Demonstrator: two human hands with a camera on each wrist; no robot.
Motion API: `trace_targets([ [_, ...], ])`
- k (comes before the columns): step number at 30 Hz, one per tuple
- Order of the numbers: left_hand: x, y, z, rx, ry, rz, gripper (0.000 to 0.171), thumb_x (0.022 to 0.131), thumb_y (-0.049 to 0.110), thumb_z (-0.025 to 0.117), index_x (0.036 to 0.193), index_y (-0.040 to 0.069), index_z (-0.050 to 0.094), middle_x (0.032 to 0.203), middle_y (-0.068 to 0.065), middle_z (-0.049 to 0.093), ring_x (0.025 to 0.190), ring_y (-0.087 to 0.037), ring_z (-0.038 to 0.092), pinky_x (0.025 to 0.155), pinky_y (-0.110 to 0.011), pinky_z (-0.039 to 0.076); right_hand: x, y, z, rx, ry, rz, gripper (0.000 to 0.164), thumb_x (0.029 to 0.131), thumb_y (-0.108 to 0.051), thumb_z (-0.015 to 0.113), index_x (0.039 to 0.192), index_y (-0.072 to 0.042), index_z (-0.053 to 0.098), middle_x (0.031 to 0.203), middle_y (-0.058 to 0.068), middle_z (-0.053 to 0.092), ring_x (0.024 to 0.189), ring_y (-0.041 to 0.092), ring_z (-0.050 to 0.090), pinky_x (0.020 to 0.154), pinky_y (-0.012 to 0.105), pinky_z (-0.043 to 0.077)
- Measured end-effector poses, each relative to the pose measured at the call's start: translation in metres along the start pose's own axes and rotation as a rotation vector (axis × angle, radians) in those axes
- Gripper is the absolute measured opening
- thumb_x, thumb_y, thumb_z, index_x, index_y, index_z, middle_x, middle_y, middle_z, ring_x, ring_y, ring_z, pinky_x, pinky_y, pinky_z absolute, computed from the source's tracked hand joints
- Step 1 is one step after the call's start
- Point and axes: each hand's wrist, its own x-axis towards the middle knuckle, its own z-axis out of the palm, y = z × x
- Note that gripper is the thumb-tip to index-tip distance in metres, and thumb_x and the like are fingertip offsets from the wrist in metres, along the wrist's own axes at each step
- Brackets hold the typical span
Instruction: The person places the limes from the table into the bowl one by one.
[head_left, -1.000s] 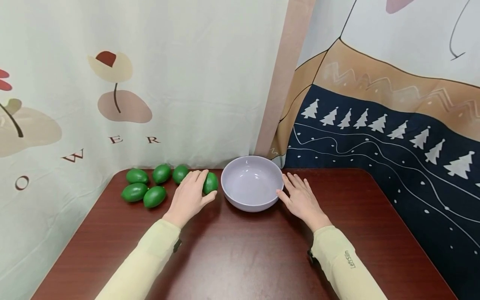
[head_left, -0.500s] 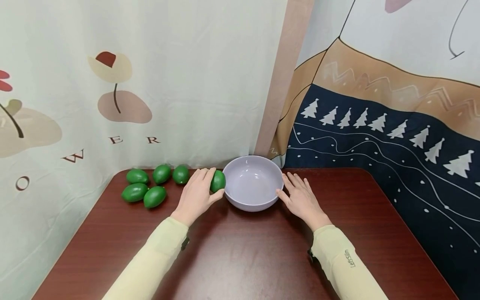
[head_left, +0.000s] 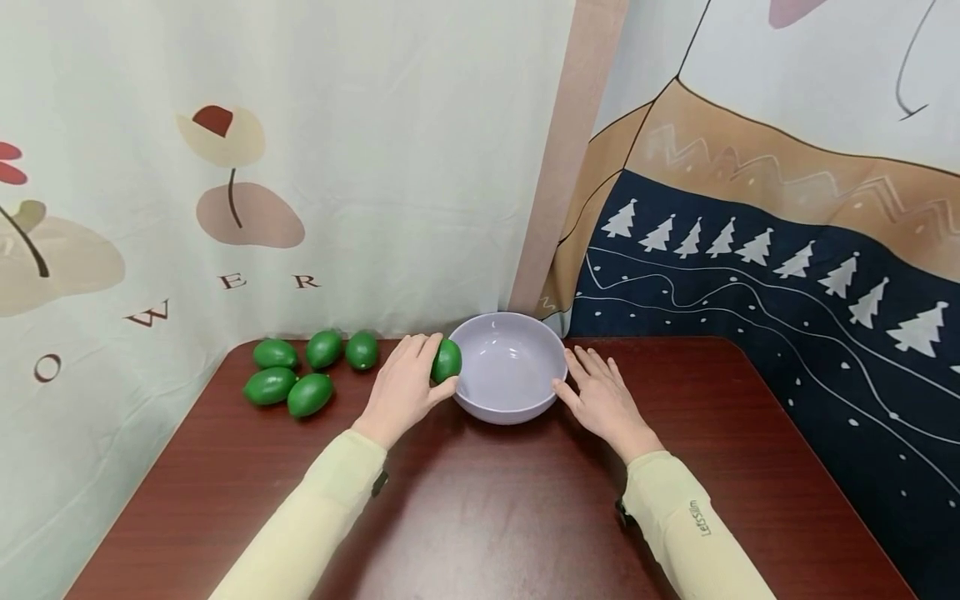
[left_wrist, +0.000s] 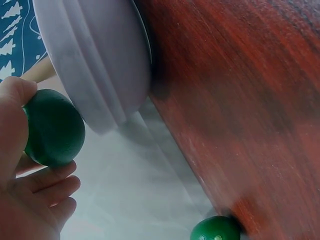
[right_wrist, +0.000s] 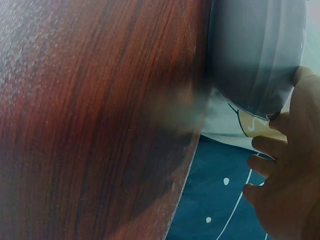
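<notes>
Green fruits: totalling six; five lying loosely grouped on the left of the table, one being held.
Bowl: numbering one; standing upright near the table's far edge, round, wide, glossy lavender.
Fruit skin: shining smooth and deep green, rounding into egg shapes.
Table: showing streaky red-brown wood grain, reflecting light.
Sleeves: numbering two, covering both forearms in pale yellow-green cloth.
Backdrop: hanging in folds; pale cloth bearing printed flowers and letters, navy tree-printed cloth draping at right.
Left hand: grasping one fruit between thumb and fingers.
Held fruit: protruding from the grip on the bowl's side, hovering right at the left rim; contact remaining unclear.
Right hand: staying unclenched, extending fingers, touching the bowl's right rim.
</notes>
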Motion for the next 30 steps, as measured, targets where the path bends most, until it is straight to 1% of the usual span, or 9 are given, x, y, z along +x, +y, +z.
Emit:
trace_targets([
  [5, 0.004, 0.004, 0.001, 0.001, -0.030, -0.004, 0.064, 0.087, 0.031, 0.077, 0.137, -0.004, 0.057, 0.119, -0.018, 0.062, 0.119, -0.035, 0.058, 0.122, -0.043, 0.032, 0.000, 0.000, 0.001, 0.003, 0.000, 0.002, 0.071, 0.106, -0.047, 0.051, 0.159, -0.003, 0.038, 0.163, 0.024, 0.036, 0.154, 0.043, 0.024, 0.125, 0.061, 0.015],
  [11, 0.008, 0.008, 0.003, 0.006, -0.045, 0.006, 0.064, 0.087, 0.030, 0.077, 0.137, -0.004, 0.057, 0.119, -0.018, 0.063, 0.120, -0.036, 0.058, 0.121, -0.044, 0.033, -0.001, 0.000, 0.000, 0.003, 0.000, 0.002, 0.070, 0.106, -0.047, 0.052, 0.159, -0.003, 0.038, 0.162, 0.023, 0.036, 0.154, 0.043, 0.025, 0.124, 0.060, 0.016],
  [14, 0.010, 0.010, 0.003, 0.003, -0.048, 0.010, 0.063, 0.086, 0.030, 0.078, 0.136, -0.003, 0.058, 0.117, -0.017, 0.063, 0.120, -0.036, 0.058, 0.115, -0.044, 0.040, -0.001, 0.000, 0.000, 0.006, -0.001, 0.002, 0.070, 0.106, -0.047, 0.052, 0.159, -0.004, 0.037, 0.163, 0.023, 0.036, 0.154, 0.043, 0.024, 0.125, 0.060, 0.014],
  [17, 0.012, 0.010, 0.003, 0.002, -0.054, 0.015, 0.061, 0.085, 0.030, 0.078, 0.135, 0.000, 0.058, 0.114, -0.015, 0.063, 0.117, -0.035, 0.057, 0.105, -0.043, 0.047, -0.001, -0.001, 0.000, 0.005, 0.000, 0.001, 0.070, 0.106, -0.047, 0.051, 0.159, -0.004, 0.037, 0.163, 0.022, 0.037, 0.155, 0.042, 0.024, 0.125, 0.059, 0.013],
  [20, 0.014, 0.010, 0.004, 0.001, -0.064, 0.026, 0.060, 0.085, 0.029, 0.079, 0.134, 0.002, 0.059, 0.113, -0.013, 0.063, 0.114, -0.032, 0.056, 0.100, -0.042, 0.048, 0.000, 0.000, 0.000, 0.004, 0.001, -0.001, 0.070, 0.106, -0.047, 0.051, 0.159, -0.004, 0.037, 0.163, 0.022, 0.037, 0.154, 0.042, 0.025, 0.125, 0.059, 0.014],
  [22, 0.016, 0.010, 0.004, 0.000, -0.074, 0.032, 0.061, 0.084, 0.029, 0.080, 0.134, 0.002, 0.059, 0.112, -0.013, 0.063, 0.113, -0.031, 0.056, 0.102, -0.042, 0.048, 0.000, 0.000, 0.000, 0.001, 0.000, -0.001, 0.070, 0.106, -0.047, 0.051, 0.159, -0.004, 0.037, 0.163, 0.022, 0.037, 0.154, 0.042, 0.025, 0.125, 0.060, 0.015],
  [24, 0.017, 0.010, 0.005, -0.002, -0.082, 0.041, 0.061, 0.084, 0.029, 0.081, 0.134, 0.001, 0.059, 0.113, -0.013, 0.063, 0.114, -0.032, 0.057, 0.109, -0.042, 0.045, 0.000, 0.000, 0.000, -0.001, -0.002, 0.000, 0.070, 0.106, -0.047, 0.051, 0.159, -0.004, 0.037, 0.163, 0.022, 0.037, 0.154, 0.042, 0.025, 0.125, 0.060, 0.015],
  [27, 0.019, 0.011, 0.005, -0.008, -0.099, 0.050, 0.061, 0.084, 0.028, 0.082, 0.134, 0.001, 0.059, 0.114, -0.013, 0.063, 0.115, -0.033, 0.057, 0.113, -0.042, 0.043, 0.000, 0.000, 0.000, -0.001, -0.005, 0.003, 0.070, 0.106, -0.047, 0.052, 0.159, -0.004, 0.037, 0.163, 0.022, 0.037, 0.155, 0.042, 0.024, 0.125, 0.060, 0.015],
  [30, 0.021, 0.012, 0.005, -0.011, -0.108, 0.060, 0.061, 0.083, 0.028, 0.082, 0.133, 0.001, 0.059, 0.116, -0.014, 0.063, 0.117, -0.032, 0.058, 0.109, -0.042, 0.046, 0.000, 0.000, 0.000, 0.000, -0.008, 0.004, 0.070, 0.106, -0.047, 0.052, 0.159, -0.004, 0.037, 0.163, 0.021, 0.037, 0.155, 0.041, 0.024, 0.125, 0.059, 0.014],
])
